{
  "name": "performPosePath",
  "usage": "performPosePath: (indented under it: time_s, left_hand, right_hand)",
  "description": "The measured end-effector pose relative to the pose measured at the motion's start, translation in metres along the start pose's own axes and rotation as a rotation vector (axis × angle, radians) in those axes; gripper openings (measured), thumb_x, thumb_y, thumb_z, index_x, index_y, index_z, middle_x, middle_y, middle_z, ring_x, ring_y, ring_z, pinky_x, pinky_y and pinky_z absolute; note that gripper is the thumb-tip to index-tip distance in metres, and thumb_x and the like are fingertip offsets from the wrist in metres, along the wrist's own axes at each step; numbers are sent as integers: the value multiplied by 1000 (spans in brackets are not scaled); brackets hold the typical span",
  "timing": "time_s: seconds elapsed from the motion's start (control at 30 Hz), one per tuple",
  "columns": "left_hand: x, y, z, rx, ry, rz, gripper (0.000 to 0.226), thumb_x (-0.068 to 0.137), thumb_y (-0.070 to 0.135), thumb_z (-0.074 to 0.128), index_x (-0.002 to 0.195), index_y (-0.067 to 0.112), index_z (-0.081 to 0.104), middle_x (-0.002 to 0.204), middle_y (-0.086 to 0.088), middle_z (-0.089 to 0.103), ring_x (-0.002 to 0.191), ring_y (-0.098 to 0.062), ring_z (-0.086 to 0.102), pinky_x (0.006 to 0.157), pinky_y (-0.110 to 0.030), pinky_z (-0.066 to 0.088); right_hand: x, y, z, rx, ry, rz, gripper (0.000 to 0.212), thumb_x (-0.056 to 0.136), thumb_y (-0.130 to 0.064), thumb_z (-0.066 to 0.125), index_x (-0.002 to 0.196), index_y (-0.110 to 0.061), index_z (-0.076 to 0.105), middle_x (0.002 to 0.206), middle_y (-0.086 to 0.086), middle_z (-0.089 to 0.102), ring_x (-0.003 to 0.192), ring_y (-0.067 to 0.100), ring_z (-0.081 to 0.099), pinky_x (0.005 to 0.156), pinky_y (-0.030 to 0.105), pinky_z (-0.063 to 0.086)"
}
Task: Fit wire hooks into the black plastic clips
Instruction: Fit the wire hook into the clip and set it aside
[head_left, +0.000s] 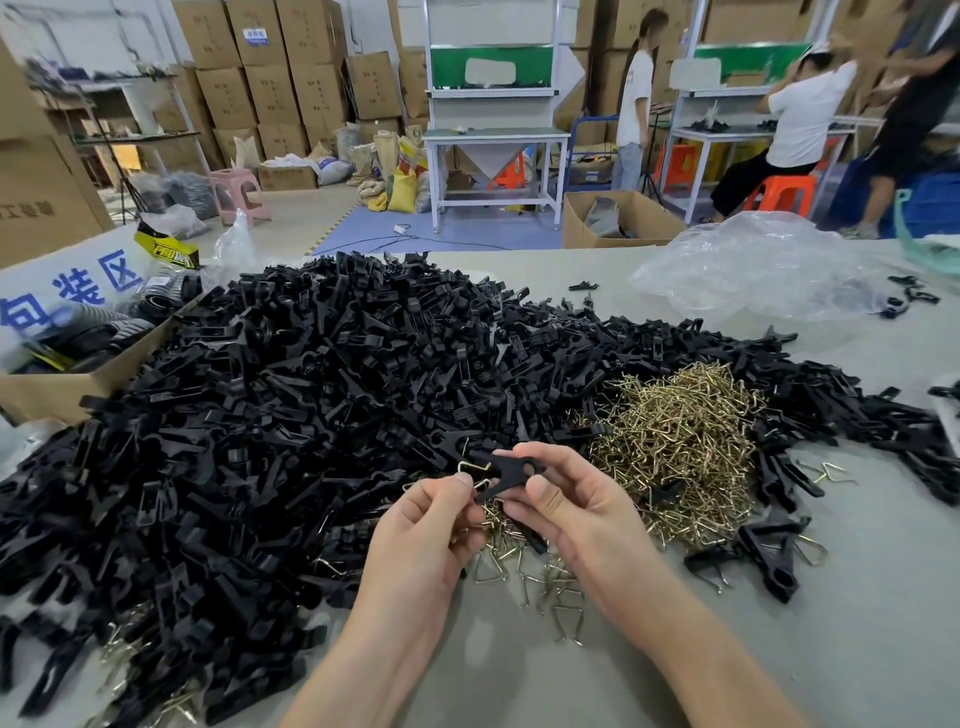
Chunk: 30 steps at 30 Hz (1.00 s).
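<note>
My right hand (566, 512) pinches a black plastic clip (511, 472) between thumb and fingers, just above the table. My left hand (426, 525) pinches a brass-coloured wire hook (475, 467) whose end sits at the clip's left tip. A huge heap of black clips (291, 395) covers the table's left and middle. To the right of my hands lies a pile of wire hooks (680, 447), and several loose hooks (545, 577) lie scattered under my hands.
A cardboard box (67, 384) with dark parts stands at the left edge. A crumpled clear plastic bag (753, 270) lies at the back right. A few clips with hooks in them (769, 551) lie at the right. People work at benches beyond the table.
</note>
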<state>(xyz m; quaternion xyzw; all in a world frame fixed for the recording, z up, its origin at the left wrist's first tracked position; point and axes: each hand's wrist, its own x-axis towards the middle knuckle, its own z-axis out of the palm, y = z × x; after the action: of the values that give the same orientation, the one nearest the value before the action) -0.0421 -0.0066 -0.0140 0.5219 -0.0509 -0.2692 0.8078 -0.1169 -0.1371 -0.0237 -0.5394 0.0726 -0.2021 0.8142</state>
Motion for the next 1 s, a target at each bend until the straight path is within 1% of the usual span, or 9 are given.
performPosePath:
  time_s: [0.17,0.3,0.4,0.57,0.7,0.83,0.9,0.97,1.0]
  left_hand:
    - [-2,0,1,9,-25,3,27,94,15,63,67,18,64,78,-6,63,66,-8,60,61,-21,52]
    - [-3,1,1,-31,-28,-11,13,92,16,64,80,12,62,86,-8,63,68,-9,58,63,-22,52]
    - [-6,0,1,-127,-33,-85,8,90,15,66,93,8,65,82,-6,66,65,-10,60,60,-21,56]
    - [-11,3,4,-160,-171,-148,9,80,17,69,75,13,76,85,-8,70,67,-14,65,61,-27,59]
    - [-9,2,3,-249,-241,-169,8,80,17,70,84,12,76,92,-9,71,73,-14,66,64,-29,58]
    - [-8,-2,0,-320,-211,-221,23,78,19,73,98,8,77,97,-9,71,72,-13,67,64,-28,58]
    - [-6,-3,-2,-242,-243,-192,22,79,21,74,98,10,76,97,-8,70,74,-13,65,66,-28,57]
    - [-5,-3,-1,-101,-298,-139,10,80,24,78,86,16,76,93,-6,68,75,-13,63,66,-29,56]
    - [-5,-3,-1,-42,-319,-108,11,78,26,81,80,18,75,89,-4,67,74,-13,63,66,-28,55]
  right_hand:
    - [0,1,0,-6,9,9,24,87,-16,64,106,-25,76,121,6,73,103,19,71,87,23,56]
    - [-1,1,1,-53,11,1,24,85,-17,64,103,-27,77,117,4,74,102,19,72,86,22,56]
    - [-1,2,2,-76,16,-20,23,86,-19,64,104,-27,76,118,4,73,103,19,72,87,22,56]
    - [-1,1,-2,-30,23,-39,23,89,-30,67,110,-26,75,123,8,71,111,24,70,89,23,55]
    - [0,1,-4,24,11,-34,28,85,-33,70,111,-25,74,125,9,71,113,24,69,90,23,55]
    - [-1,5,-2,-100,-4,-60,26,88,-31,67,113,-26,73,123,7,72,116,24,68,93,24,54]
    - [-1,4,-2,-114,1,-55,24,90,-29,64,112,-27,73,121,8,72,115,25,68,94,26,53]
    - [-1,1,-2,-58,12,-29,26,88,-34,66,111,-24,74,117,11,73,111,26,69,93,30,54]
    - [-1,0,-2,-8,13,-9,29,86,-36,66,110,-21,74,115,12,73,108,26,69,92,32,55]
